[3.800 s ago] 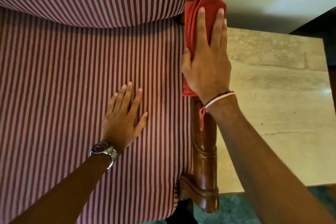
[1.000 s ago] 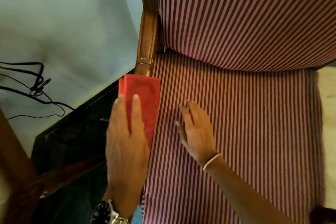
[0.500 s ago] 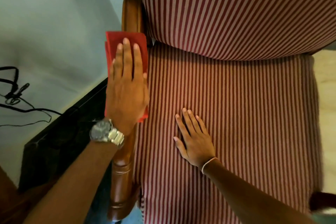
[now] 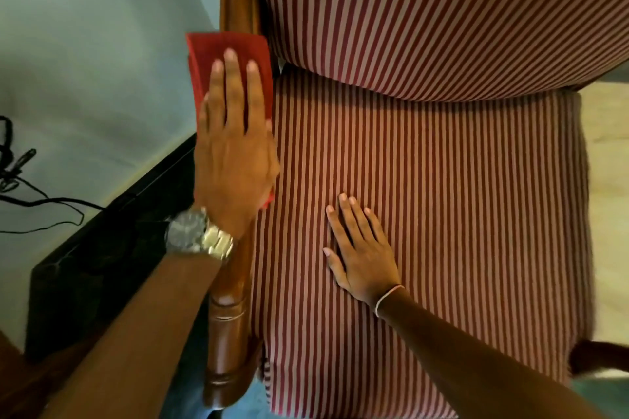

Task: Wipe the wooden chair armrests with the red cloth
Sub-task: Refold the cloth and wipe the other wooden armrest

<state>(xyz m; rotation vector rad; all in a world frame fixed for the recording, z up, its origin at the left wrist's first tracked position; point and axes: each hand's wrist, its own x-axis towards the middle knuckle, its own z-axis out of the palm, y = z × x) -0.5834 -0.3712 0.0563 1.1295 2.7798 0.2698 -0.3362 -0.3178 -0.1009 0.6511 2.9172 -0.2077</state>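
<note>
The folded red cloth [image 4: 224, 48] lies on the left wooden armrest [image 4: 227, 323] of the chair, near the back end of the rail. My left hand [image 4: 233, 153], with a metal watch on the wrist, presses flat on the cloth, fingers stretched forward. Most of the cloth is hidden under the palm. My right hand [image 4: 360, 248] rests flat on the striped seat cushion [image 4: 442, 214], fingers apart, holding nothing. Only the front tip of the right armrest [image 4: 599, 355] shows at the right edge.
The striped backrest [image 4: 425, 10] fills the top. A pale wall [image 4: 85, 44] with black cables [image 4: 20, 187] is on the left, above a dark skirting [image 4: 102, 248]. Pale stone surface [image 4: 609, 146] lies to the right of the chair.
Earlier my right hand wiped the right armrest; the cloth is now under my left hand on the left armrest. Over the last second it slid from mid-rail toward the backrest; since half a second ago hardly any shift.
</note>
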